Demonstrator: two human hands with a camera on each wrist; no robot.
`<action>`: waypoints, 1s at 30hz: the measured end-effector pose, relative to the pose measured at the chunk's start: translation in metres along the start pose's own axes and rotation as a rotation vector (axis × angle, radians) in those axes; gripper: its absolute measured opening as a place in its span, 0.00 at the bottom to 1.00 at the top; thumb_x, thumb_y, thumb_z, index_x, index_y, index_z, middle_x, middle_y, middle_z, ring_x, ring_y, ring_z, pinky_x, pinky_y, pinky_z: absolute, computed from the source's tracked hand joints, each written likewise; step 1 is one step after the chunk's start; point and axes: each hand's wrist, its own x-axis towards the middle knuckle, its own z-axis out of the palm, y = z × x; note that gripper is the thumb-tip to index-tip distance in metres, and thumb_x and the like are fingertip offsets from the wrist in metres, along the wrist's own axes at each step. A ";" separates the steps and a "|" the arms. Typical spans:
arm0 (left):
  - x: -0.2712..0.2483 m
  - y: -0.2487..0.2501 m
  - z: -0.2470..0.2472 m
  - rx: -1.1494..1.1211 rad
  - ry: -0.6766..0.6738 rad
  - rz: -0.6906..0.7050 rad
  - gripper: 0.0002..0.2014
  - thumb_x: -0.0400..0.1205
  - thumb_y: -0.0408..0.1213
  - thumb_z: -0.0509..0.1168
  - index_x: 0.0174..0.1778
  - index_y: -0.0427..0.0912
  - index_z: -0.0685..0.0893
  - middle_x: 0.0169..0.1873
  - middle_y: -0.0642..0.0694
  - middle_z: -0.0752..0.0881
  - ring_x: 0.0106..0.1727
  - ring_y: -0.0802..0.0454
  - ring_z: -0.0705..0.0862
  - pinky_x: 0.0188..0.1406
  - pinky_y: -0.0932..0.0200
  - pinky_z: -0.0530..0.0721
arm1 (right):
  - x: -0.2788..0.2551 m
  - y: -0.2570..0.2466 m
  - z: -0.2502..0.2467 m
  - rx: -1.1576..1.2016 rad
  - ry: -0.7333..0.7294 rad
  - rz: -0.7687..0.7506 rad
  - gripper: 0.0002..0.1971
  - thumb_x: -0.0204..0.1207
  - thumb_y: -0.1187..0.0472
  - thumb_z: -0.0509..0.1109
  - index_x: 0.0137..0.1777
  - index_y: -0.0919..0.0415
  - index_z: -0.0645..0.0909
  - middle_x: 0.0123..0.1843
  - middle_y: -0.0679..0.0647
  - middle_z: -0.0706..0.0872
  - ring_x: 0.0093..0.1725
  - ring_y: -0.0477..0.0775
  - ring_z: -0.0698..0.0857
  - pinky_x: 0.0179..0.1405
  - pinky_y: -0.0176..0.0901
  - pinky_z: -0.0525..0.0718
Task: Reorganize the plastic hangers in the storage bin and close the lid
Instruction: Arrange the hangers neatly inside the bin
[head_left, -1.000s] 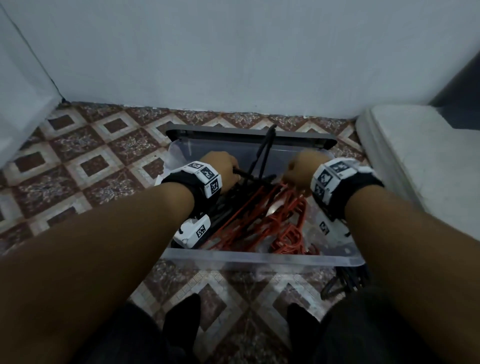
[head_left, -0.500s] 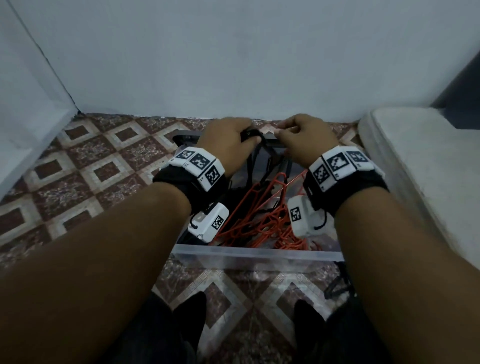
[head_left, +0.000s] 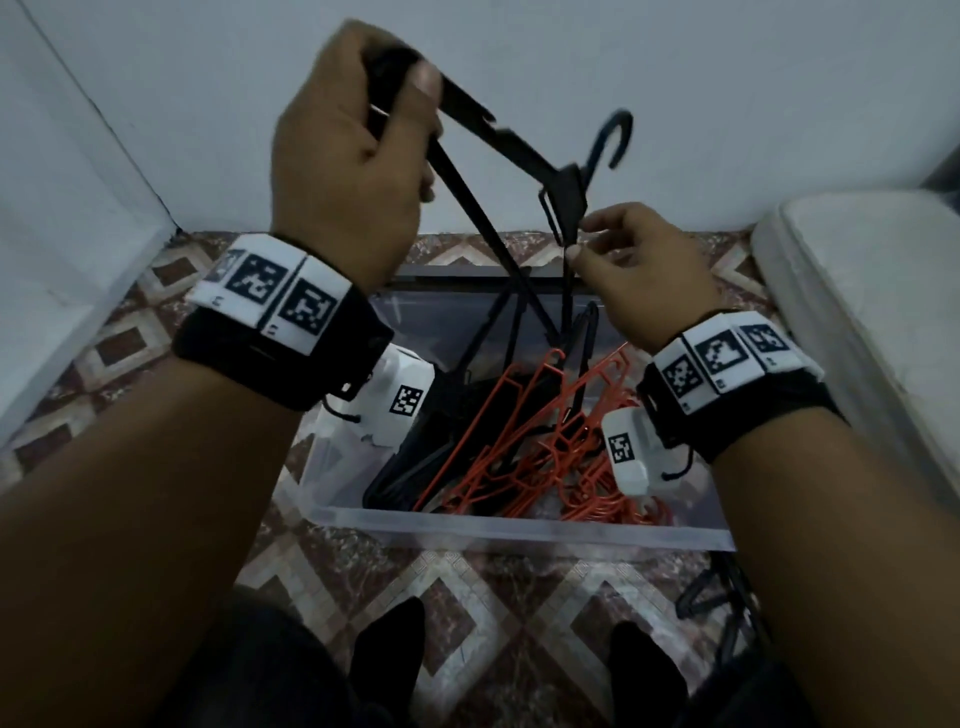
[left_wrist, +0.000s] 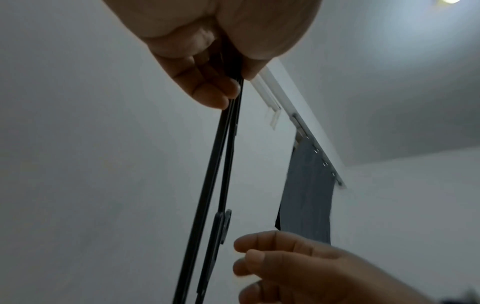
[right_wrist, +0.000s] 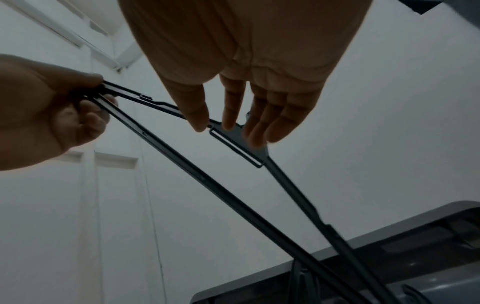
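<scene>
**Black hangers lifted clear of the bin**

The left hand is wrapped tight round one end of the black hangers, probably two stacked, held high above the storage bin. The right hand has relaxed, nearly straight fingers resting at the neck below the hook, apparently steadying, not gripping. Orange hangers lie tangled in the bin, whose lid stands open behind. These look light, stiff and thin, prone to snagging; best held at the neck or shoulder corner.
</scene>
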 end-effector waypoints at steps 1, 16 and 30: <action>0.003 -0.001 -0.001 -0.028 0.039 -0.011 0.10 0.88 0.46 0.57 0.52 0.44 0.77 0.35 0.51 0.85 0.27 0.54 0.84 0.28 0.58 0.84 | -0.001 -0.003 0.002 -0.016 0.008 -0.039 0.14 0.76 0.48 0.72 0.60 0.47 0.81 0.55 0.48 0.84 0.46 0.47 0.85 0.49 0.41 0.82; -0.033 -0.107 -0.005 -0.749 -0.225 -0.820 0.13 0.88 0.41 0.60 0.62 0.35 0.74 0.41 0.39 0.85 0.29 0.52 0.83 0.37 0.53 0.89 | 0.016 0.022 -0.029 0.583 0.046 0.106 0.05 0.80 0.59 0.69 0.47 0.52 0.86 0.34 0.51 0.89 0.34 0.52 0.89 0.34 0.43 0.85; -0.133 -0.227 0.077 0.887 -1.242 -0.602 0.47 0.78 0.56 0.67 0.86 0.48 0.47 0.82 0.35 0.59 0.76 0.32 0.71 0.71 0.39 0.76 | 0.010 0.044 -0.044 -0.006 0.077 -0.039 0.06 0.79 0.58 0.68 0.48 0.46 0.85 0.37 0.40 0.88 0.35 0.36 0.85 0.38 0.28 0.82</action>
